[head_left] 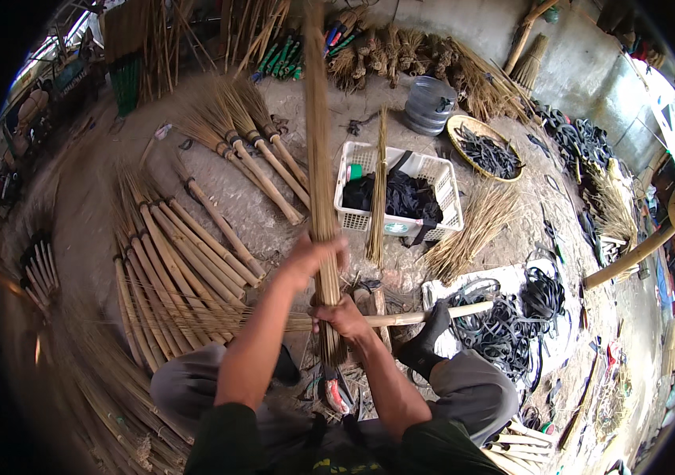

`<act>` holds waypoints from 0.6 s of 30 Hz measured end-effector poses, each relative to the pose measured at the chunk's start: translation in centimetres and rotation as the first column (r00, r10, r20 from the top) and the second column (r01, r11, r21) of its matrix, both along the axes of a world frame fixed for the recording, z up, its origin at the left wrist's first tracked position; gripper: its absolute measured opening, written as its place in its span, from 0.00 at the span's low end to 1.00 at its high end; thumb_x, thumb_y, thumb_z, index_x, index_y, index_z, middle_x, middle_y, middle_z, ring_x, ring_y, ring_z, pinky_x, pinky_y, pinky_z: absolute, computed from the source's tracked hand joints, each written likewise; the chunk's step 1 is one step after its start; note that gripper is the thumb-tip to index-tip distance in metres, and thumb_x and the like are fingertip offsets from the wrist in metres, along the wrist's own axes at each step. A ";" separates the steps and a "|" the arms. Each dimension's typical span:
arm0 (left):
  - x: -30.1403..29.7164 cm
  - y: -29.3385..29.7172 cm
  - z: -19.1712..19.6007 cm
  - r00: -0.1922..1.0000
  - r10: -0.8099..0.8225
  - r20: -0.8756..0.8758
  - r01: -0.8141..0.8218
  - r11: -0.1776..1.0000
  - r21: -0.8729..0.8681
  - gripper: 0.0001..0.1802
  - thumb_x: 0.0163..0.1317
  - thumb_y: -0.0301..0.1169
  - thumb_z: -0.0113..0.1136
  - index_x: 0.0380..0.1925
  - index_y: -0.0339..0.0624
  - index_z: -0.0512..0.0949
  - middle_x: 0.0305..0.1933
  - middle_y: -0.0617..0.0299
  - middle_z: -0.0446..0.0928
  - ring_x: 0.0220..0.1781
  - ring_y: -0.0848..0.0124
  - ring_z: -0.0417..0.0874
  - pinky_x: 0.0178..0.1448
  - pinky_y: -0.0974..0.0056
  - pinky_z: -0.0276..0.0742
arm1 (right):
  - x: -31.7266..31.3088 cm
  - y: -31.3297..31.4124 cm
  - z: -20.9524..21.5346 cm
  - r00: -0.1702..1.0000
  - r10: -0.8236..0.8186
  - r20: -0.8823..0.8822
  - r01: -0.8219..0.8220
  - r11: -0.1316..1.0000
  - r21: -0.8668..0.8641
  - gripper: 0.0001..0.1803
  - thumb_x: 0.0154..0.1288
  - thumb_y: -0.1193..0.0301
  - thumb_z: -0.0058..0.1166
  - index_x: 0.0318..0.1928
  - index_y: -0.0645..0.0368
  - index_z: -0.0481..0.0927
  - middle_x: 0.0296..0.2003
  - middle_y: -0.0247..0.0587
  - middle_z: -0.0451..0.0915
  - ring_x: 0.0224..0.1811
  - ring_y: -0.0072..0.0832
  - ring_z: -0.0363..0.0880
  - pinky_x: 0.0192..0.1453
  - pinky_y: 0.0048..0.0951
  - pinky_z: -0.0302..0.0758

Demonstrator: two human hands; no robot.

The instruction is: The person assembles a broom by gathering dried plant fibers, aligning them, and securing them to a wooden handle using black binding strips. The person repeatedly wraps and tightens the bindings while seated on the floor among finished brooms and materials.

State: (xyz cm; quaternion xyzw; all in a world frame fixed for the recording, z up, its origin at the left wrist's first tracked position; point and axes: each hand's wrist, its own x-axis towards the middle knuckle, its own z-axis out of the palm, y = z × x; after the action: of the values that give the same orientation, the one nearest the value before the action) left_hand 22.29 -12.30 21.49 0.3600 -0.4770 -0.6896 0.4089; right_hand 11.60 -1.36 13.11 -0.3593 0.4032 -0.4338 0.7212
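Left hand point(311, 255) wrapped tight around an upright bundle of thin brown sticks point(319, 142), fingers closed about its middle, bundle rising straight up past the top of the view. Right hand point(343, 317) just below the left, closed on the same bundle near its lower end, knuckles up, pressed against a pale wooden pole point(424, 315) lying crosswise and running off to the right of both hands. Black-socked foot point(426, 342) set on that pole, right of the right hand. Bottom tips of the bundle hanging below the right hand, between the knees in grey trousers point(476, 384). Red-handled cutters point(336, 393) on the ground just beneath the right hand. Ahead of the hands, a white plastic basket point(446, 190) holding black cloth and straps, a slim sheaf of sticks point(377, 198) leaning upright against its front. Right of the basket, a loose fan of straw point(472, 229) on the floor. Right of the right hand, a heap of black rubber strips point(511, 313) on a white sheet. Left of the left hand, a row of finished brooms point(171, 277) lying side by side, handles toward the hands; more brooms point(254, 150) further ahead on the left. Far ahead to the right, a round woven tray point(484, 150) with dark strips and a clear plastic jug point(428, 104) beside it.
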 end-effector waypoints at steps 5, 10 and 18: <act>-5.2 2.5 -13.6 0.970 -0.067 0.233 -0.028 0.924 0.381 0.12 0.67 0.34 0.68 0.40 0.36 0.80 0.23 0.59 0.79 0.18 0.65 0.80 0.23 0.57 0.79 | -1.6 5.0 -4.6 0.943 -0.322 -0.085 0.331 0.933 0.141 0.14 0.58 0.75 0.70 0.43 0.63 0.81 0.29 0.36 0.81 0.30 0.26 0.82 0.34 0.33 0.78; -7.8 3.5 -18.1 0.970 -0.101 0.219 -0.023 0.864 0.503 0.20 0.67 0.42 0.70 0.47 0.36 0.81 0.29 0.59 0.83 0.25 0.64 0.85 0.28 0.55 0.83 | -4.1 8.0 -8.2 0.972 -0.174 -0.159 0.231 0.838 0.494 0.16 0.60 0.74 0.68 0.48 0.58 0.80 0.34 0.34 0.83 0.30 0.27 0.83 0.36 0.33 0.79; -1.0 9.2 -17.5 0.965 -0.045 0.258 -0.040 0.947 0.317 0.28 0.68 0.54 0.66 0.45 0.37 0.82 0.42 0.61 0.82 0.47 0.70 0.79 0.52 0.59 0.75 | -5.2 8.5 -8.6 0.962 -0.224 0.156 0.135 0.886 0.443 0.16 0.63 0.72 0.69 0.49 0.60 0.80 0.34 0.37 0.84 0.31 0.32 0.87 0.34 0.36 0.86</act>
State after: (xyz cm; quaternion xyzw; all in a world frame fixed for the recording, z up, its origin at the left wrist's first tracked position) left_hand 21.24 -3.08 3.95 0.5088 -0.4091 -0.7047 0.2777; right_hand 6.41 7.13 4.54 -0.1072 0.4446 -0.4340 0.7762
